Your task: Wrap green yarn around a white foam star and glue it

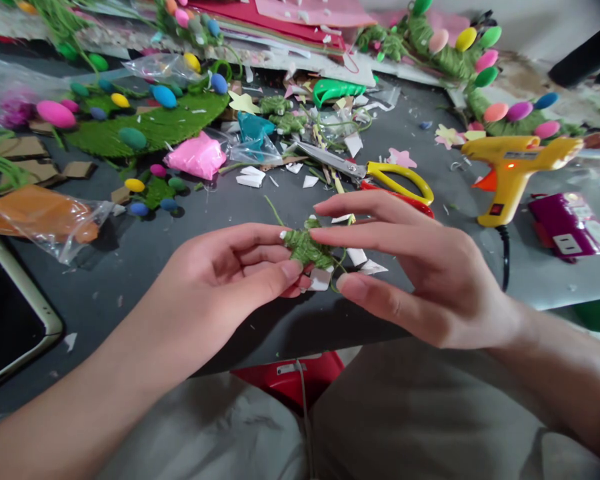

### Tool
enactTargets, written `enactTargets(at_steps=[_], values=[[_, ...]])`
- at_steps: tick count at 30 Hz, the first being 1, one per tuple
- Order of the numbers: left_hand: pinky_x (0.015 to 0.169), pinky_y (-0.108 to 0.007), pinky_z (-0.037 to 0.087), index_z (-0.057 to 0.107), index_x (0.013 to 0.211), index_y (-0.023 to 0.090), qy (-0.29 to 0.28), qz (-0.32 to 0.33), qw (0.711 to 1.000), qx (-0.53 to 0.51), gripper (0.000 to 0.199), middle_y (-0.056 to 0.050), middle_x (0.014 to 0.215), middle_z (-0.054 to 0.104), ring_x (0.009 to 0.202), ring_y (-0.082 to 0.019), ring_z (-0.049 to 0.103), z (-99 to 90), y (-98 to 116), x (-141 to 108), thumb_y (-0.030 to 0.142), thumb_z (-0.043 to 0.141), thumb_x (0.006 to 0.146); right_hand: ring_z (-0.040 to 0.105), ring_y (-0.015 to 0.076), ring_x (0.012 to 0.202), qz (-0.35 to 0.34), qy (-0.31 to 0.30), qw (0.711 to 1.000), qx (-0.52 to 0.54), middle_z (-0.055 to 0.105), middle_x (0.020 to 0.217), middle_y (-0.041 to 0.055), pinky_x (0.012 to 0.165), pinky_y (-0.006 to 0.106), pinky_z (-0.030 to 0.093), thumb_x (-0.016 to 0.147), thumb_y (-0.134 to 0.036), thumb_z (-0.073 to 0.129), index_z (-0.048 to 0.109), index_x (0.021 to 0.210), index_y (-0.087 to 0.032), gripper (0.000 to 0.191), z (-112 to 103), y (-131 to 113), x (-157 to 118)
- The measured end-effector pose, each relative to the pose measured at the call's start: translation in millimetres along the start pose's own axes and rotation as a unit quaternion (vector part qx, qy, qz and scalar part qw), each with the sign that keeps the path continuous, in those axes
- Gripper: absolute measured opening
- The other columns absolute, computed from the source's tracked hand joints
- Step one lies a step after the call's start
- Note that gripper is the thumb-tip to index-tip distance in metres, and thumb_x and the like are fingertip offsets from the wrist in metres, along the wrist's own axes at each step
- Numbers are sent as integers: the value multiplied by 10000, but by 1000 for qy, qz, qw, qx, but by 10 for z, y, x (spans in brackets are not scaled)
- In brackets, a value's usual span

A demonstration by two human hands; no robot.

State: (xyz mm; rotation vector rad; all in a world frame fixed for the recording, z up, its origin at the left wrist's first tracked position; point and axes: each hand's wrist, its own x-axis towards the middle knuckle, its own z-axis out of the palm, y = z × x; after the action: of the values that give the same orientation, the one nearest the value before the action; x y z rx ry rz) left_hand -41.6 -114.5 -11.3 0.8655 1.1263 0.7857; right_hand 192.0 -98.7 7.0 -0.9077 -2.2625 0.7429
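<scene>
Near the middle of the view, my left hand (230,273) pinches a small green yarn-wrapped piece (310,249) between its thumb and fingers. White tips show at the ends of the piece, and a thin green strand hangs from its right side. My right hand (415,267) is at the right of the piece, its thumb and fingers spread apart. One of its fingertips reaches the top of the piece, and its thumb is close to the loose strand. Scissors (360,175) with yellow and red handles lie just beyond my right hand.
A yellow glue gun (517,170) with a lit red light stands at the right, beside a purple power adapter (573,227). A tablet (15,313) lies at the left edge. Clay bags (197,157), paper scraps, a green leaf shape (155,127) and colored eggs cover the back.
</scene>
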Motion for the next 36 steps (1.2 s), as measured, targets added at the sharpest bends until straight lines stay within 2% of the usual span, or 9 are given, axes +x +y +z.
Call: enactTargets(at_steps=[5, 10, 13, 17, 23, 30, 36], values=[[813, -214, 644, 750, 1086, 221, 11, 6, 1000, -3, 306, -28, 1010, 796, 884, -172, 774, 10, -4, -8, 313, 855, 813, 694, 219, 1031, -36, 78, 991, -101, 698, 1169, 87, 887, 386, 622, 933, -218, 703, 763, 1067, -275, 157, 43, 7, -20], [785, -193, 635, 758, 1080, 221, 19, 5, 1000, 24, 323, -27, 963, 788, 882, -166, 761, 40, 24, -12, 327, 867, 795, 695, 194, 925, -49, 89, 986, -136, 689, 1030, 67, 839, 359, 608, 941, -192, 692, 762, 979, -257, 103, 106, -13, 1], [782, -189, 629, 761, 1097, 234, 16, 5, 999, 38, 329, -26, 976, 789, 882, -164, 758, 49, 29, -12, 318, 862, 795, 683, 168, 906, -45, 87, 987, -124, 680, 999, 61, 800, 322, 595, 958, -180, 669, 754, 966, -236, 103, 127, -14, 24], [768, -194, 625, 768, 1111, 273, 15, 12, 999, 49, 358, -9, 966, 786, 852, -166, 762, 42, 22, -23, 310, 875, 772, 664, 139, 947, -54, 85, 985, -137, 683, 1023, 68, 858, 288, 567, 974, -131, 624, 733, 954, -178, 121, 147, -6, 39], [711, -199, 622, 781, 1118, 322, 3, 28, 999, 39, 413, 20, 885, 777, 719, -135, 737, 56, 49, -53, 227, 897, 733, 660, 151, 988, -44, 83, 987, -128, 683, 1036, 70, 882, 304, 561, 1000, -120, 558, 674, 957, -172, 134, 181, -15, 52], [790, -257, 641, 761, 1146, 258, 0, 17, 999, 49, 442, -29, 993, 797, 859, -204, 768, 39, 38, -46, 215, 900, 728, 663, 164, 916, -12, 73, 993, -89, 694, 974, 48, 844, 338, 558, 1018, -150, 520, 641, 927, -215, 164, 183, -39, 74], [807, -242, 634, 745, 1168, 254, 1, 10, 999, 52, 434, -34, 1050, 789, 921, -200, 758, 28, 31, -49, 242, 883, 757, 651, 160, 898, -3, 61, 996, -73, 688, 946, 47, 819, 318, 552, 1028, -178, 518, 618, 911, -208, 156, 180, -40, 84]])
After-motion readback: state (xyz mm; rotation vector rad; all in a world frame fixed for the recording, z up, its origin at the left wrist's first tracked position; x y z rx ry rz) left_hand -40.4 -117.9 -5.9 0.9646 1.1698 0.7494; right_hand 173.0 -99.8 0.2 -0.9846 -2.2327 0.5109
